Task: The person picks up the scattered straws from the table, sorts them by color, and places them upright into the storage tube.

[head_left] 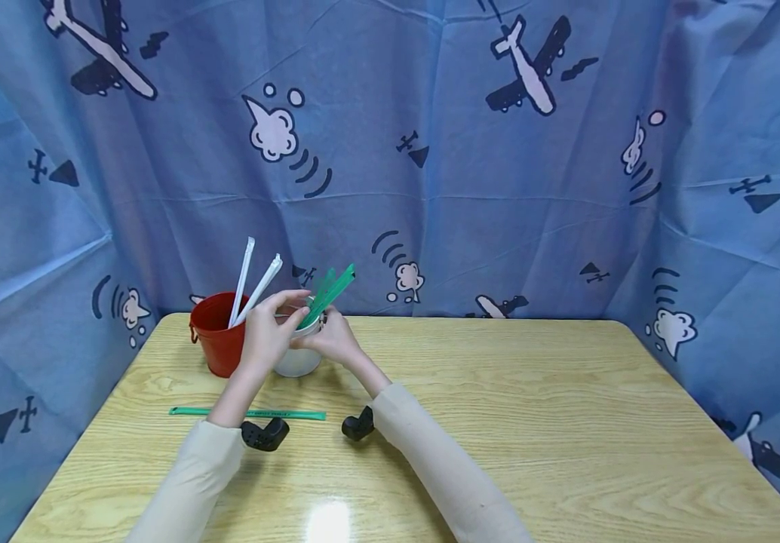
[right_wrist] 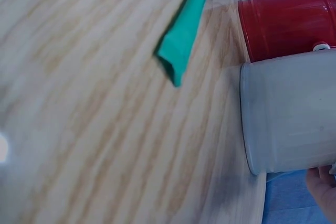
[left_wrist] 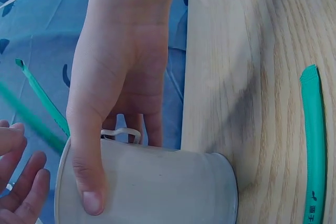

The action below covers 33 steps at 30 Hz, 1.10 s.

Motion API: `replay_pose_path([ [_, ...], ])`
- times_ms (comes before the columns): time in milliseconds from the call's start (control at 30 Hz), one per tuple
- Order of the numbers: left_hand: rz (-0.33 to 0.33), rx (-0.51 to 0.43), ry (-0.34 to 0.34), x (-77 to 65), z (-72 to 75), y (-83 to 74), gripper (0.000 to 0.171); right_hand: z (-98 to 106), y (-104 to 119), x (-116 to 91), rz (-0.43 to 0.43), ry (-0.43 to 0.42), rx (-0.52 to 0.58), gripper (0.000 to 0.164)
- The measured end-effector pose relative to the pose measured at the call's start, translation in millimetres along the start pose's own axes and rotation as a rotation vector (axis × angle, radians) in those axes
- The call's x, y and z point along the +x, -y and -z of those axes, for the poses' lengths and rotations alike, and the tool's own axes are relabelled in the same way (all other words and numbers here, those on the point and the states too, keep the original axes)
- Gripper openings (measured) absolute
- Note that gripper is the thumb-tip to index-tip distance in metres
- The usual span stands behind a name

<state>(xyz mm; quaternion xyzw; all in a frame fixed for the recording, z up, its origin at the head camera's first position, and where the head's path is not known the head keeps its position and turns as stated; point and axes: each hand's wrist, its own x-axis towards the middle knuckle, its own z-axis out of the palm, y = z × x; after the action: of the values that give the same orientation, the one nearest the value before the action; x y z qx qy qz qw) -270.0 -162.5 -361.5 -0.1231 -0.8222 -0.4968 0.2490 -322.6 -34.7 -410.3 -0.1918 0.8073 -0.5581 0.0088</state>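
My right hand (head_left: 337, 341) grips a small white bucket (left_wrist: 157, 182) from its right side, the thumb lying across the outer wall below the rim. Green wrapped straws (head_left: 337, 290) lean up out of this bucket, and one is blurred in the left wrist view. At the bucket's mouth is my left hand (head_left: 269, 332), its thumb and fingers parted close beside the straws. In the left wrist view its fingertips (left_wrist: 37, 182) show apart from the straws. Another green wrapped straw (head_left: 288, 414) lies on the table, partly behind the left forearm.
A red bucket (head_left: 216, 343) stands just left of the white one, with white wrapped straws (head_left: 257, 290) leaning in it. Both buckets are near the back edge of the wooden table (head_left: 499, 407). A blue patterned curtain (head_left: 390, 151) hangs behind and at both sides.
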Motion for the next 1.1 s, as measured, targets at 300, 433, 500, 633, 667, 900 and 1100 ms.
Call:
replay_pose_path([
  [300, 0.012, -0.02, 0.018, -3.2, 3.4, -0.7, 0.027, 0.1, 0.2, 0.3, -0.02, -0.009, -0.003, 0.084],
  [433, 0.019, -0.023, 0.024, -6.8, 6.0, -0.3, 0.029, 0.3, -0.3, 0.8, -0.024, -0.008, -0.011, 0.082],
  [500, 0.026, -0.019, 0.026, -9.2, 8.0, 0.3, 0.03, 0.3, -0.2, 0.7, -0.023, -0.007, -0.009, 0.081],
  [633, 0.061, -0.033, 0.03, -15.3, 13.5, 3.2, 0.028, -0.7, 0.2, 0.2, -0.021, -0.011, -0.003, 0.08],
  [667, 0.076, -0.04, 0.033, -17.3, 15.1, 4.3, 0.027, -1.3, 0.0, 0.3, -0.018, -0.012, -0.003, 0.081],
  [900, 0.143, -0.049, 0.09, -32.6, 25.4, 9.6, 0.029, -2.2, -2.4, 2.1, 0.037, -0.014, 0.012, 0.076],
  [1100, 0.161, -0.047, 0.155, -44.3, 32.7, 12.2, 0.03, -1.4, -2.3, 1.9, 0.022, -0.018, 0.0, 0.077],
])
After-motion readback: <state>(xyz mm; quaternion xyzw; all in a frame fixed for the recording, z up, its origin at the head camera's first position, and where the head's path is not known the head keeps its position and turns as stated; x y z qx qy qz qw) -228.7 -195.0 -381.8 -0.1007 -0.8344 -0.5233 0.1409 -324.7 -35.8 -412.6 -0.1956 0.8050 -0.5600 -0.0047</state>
